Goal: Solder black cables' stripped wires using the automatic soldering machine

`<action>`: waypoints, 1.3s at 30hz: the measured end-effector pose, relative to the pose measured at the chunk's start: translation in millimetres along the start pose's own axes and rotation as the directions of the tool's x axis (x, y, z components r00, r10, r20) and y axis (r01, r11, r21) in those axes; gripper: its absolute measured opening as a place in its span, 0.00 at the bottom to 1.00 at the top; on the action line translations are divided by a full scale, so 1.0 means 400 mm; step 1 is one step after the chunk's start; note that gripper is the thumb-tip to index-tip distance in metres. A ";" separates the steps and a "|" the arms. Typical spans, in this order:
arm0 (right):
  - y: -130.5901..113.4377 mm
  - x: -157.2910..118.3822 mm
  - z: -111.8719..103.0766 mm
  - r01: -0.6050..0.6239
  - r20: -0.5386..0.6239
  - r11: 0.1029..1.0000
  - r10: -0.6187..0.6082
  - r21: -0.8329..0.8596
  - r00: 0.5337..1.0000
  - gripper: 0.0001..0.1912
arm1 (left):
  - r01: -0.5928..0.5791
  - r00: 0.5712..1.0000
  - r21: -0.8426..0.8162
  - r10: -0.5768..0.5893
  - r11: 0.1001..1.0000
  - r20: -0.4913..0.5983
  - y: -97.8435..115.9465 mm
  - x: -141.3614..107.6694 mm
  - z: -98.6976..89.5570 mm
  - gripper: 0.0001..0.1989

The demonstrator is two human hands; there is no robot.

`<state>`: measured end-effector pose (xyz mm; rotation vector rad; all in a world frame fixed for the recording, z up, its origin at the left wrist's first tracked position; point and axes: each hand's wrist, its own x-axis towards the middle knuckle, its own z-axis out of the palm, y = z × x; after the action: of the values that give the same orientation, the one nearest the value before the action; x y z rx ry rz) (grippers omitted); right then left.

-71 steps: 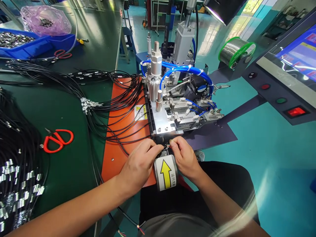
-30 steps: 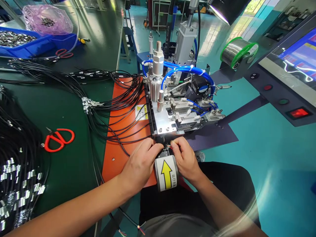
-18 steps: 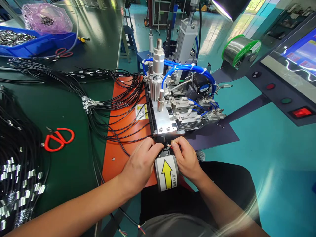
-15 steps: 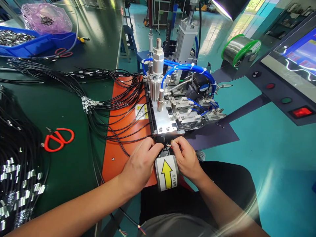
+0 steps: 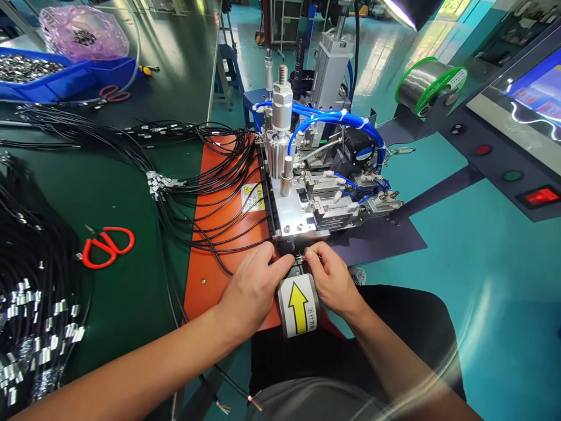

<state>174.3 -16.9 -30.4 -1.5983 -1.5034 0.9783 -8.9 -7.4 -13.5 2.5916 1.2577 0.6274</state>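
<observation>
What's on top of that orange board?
Lots of black cables and a warning label are on the orange board. The left hand hides part of it, so I can't see what's under there.

Red-handled scissors [image 5: 109,242] on green table [image 5: 127,292], pink plastic bag [image 5: 83,32], blue stool [image 5: 230,67]

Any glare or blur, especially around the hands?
Head view: a squiggly reflection marks the screen, and bright glare streaks the floor; head view, lower right: a pale haze crosses the right forearm; head view, centre: left hand and right hand look fairly sharp, but the wires between them are too small to trace.
</observation>
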 end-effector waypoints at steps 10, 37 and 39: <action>-0.002 -0.022 -0.026 -0.092 -0.052 0.996 0.093 0.022 0.994 0.15 | -0.027 0.999 0.064 0.028 0.998 -0.018 0.000 0.006 -0.002 0.12; -0.026 -0.015 -0.043 0.226 0.004 0.944 -0.232 -0.241 0.973 0.10 | -0.002 1.000 0.011 0.003 1.000 -0.017 -0.002 0.004 0.009 0.11; -0.032 -0.009 -0.038 0.267 0.022 0.923 -0.272 -0.276 0.962 0.12 | 0.000 1.000 0.011 0.000 1.000 -0.012 -0.003 0.003 0.012 0.11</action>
<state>182.0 -19.8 -12.0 -1.5255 -1.8552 0.6190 -7.0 -5.7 -17.8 2.6005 1.2680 0.6383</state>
